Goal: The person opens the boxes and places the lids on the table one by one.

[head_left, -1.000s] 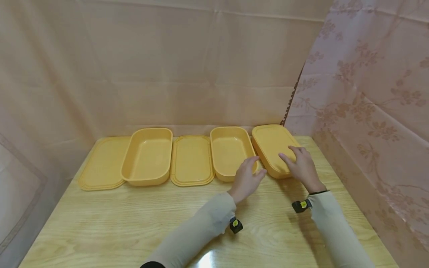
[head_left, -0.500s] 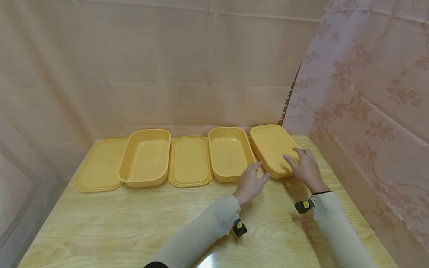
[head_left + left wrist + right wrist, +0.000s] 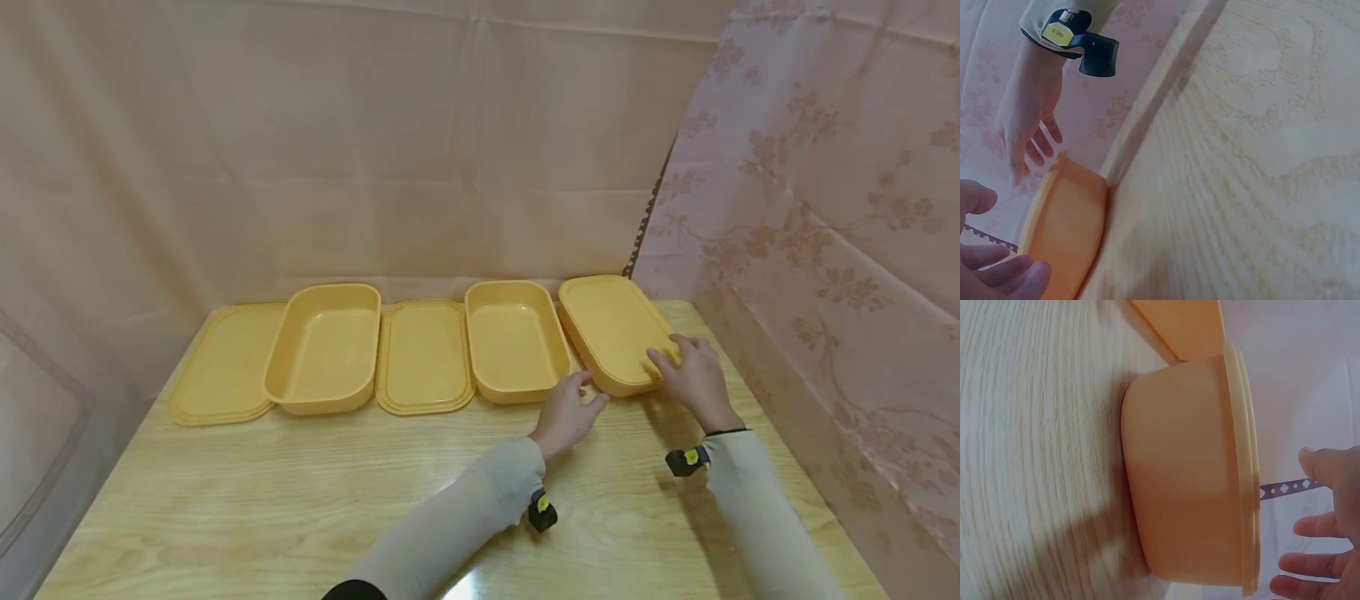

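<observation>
A yellow lidded container [image 3: 615, 329] stands at the right end of the row, its lid on top. My right hand [image 3: 695, 382] hovers over its near right corner, fingers spread; the right wrist view shows a gap between those fingers [image 3: 1319, 565] and the lid rim [image 3: 1244, 469]. At the container's near left corner is my left hand [image 3: 567, 417], fingers loosely bent, thumb apart, holding nothing. Just left of it stands an uncovered yellow container [image 3: 517, 342]. In the left wrist view, the lidded container's side [image 3: 1072, 225] shows beyond my left fingers [image 3: 1007, 275].
Farther left along the wooden table [image 3: 262, 508] lie a flat yellow lid [image 3: 425, 358], another uncovered container [image 3: 326, 350] and a second lid [image 3: 225, 367], partly under that container. Curtains hang behind the row and a floral cloth [image 3: 832, 250] at the right.
Both hands have drifted slightly right, and the left has also come a little toward me. The containers and lids keep their places; the whole view shifts slightly.
</observation>
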Available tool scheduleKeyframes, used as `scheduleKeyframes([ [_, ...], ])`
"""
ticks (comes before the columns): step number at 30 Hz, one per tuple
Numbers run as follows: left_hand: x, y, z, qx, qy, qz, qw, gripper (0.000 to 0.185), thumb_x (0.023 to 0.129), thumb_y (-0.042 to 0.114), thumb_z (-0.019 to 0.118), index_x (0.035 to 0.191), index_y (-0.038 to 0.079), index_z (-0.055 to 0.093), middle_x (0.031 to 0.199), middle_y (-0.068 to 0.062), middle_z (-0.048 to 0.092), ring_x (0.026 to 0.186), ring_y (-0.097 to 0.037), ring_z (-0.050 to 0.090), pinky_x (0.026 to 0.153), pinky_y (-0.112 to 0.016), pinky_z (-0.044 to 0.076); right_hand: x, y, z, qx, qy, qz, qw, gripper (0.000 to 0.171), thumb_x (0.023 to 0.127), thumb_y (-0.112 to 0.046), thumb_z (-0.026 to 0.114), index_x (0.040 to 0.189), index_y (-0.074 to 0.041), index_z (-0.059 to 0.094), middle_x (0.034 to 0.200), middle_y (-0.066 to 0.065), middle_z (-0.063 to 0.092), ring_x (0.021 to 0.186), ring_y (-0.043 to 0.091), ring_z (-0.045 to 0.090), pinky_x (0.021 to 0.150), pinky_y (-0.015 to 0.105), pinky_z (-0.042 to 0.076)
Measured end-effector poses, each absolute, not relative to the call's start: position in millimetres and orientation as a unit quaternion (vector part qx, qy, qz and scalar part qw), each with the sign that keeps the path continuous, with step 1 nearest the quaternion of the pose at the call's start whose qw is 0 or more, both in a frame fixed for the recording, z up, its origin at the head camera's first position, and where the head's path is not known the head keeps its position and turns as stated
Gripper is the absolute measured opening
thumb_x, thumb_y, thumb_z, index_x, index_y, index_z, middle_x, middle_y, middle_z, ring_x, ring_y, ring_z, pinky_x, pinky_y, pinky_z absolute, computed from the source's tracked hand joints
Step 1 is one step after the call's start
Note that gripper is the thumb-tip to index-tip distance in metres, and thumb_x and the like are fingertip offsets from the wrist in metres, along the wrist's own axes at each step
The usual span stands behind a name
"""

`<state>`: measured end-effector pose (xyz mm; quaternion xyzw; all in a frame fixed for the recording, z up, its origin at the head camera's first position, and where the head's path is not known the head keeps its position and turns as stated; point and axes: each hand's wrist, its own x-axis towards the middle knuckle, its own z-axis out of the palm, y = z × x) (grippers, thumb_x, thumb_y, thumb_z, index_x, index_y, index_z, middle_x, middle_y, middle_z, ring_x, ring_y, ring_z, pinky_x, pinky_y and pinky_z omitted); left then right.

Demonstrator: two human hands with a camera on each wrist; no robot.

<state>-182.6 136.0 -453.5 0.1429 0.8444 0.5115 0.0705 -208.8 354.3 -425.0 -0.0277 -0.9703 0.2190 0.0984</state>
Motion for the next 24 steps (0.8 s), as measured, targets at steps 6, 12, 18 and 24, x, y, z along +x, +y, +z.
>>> scheduleKeyframes([
  [6, -185.3, 140.0, -459.6, 0.118, 0.822, 0.55, 0.088, 0.049, 0.096, 0.031, 0.061, 0.137, 0.005, 0.053, 0.131, -0.01, 0.062, 0.113, -0.023, 0.063, 0.089, -0.03, 0.054, -207.9, 359.9, -428.4, -0.046, -0.969, 0.225, 0.089, 0.071, 0.1, -0.045, 0.048, 0.139, 0.014, 0.04, 0.132, 0.042, 0.038, 0.118, 0.058, 0.04, 0.096, 0.068, 0.038],
  [12, -185.2, 146.4, -462.8, 0.111, 0.805, 0.575, 0.093, 0.05, 0.096, 0.028, 0.061, 0.137, 0.001, 0.052, 0.131, -0.013, 0.062, 0.112, -0.024, 0.064, 0.089, -0.03, 0.055, -207.8, 364.2, -434.0, -0.073, -0.967, 0.233, 0.071, 0.073, 0.099, -0.045, 0.047, 0.141, 0.014, 0.035, 0.134, 0.042, 0.035, 0.12, 0.057, 0.038, 0.099, 0.067, 0.036],
  [18, -186.0, 155.1, -465.5, 0.12, 0.807, 0.569, 0.1, 0.053, 0.095, 0.028, 0.062, 0.138, -0.001, 0.05, 0.132, -0.015, 0.061, 0.113, -0.027, 0.064, 0.091, -0.029, 0.054, -210.7, 369.1, -439.1, -0.082, -0.964, 0.247, 0.061, 0.076, 0.099, -0.043, 0.049, 0.142, 0.016, 0.03, 0.134, 0.045, 0.035, 0.119, 0.058, 0.039, 0.099, 0.067, 0.036],
  [24, -184.7, 159.6, -469.7, 0.123, 0.803, 0.568, 0.129, 0.063, 0.096, 0.034, 0.06, 0.145, 0.0, 0.041, 0.14, -0.016, 0.053, 0.124, -0.029, 0.056, 0.101, -0.037, 0.05, -214.6, 374.6, -446.4, -0.098, -0.954, 0.281, 0.047, 0.08, 0.099, -0.044, 0.049, 0.144, 0.017, 0.024, 0.134, 0.045, 0.035, 0.122, 0.059, 0.039, 0.102, 0.066, 0.035],
])
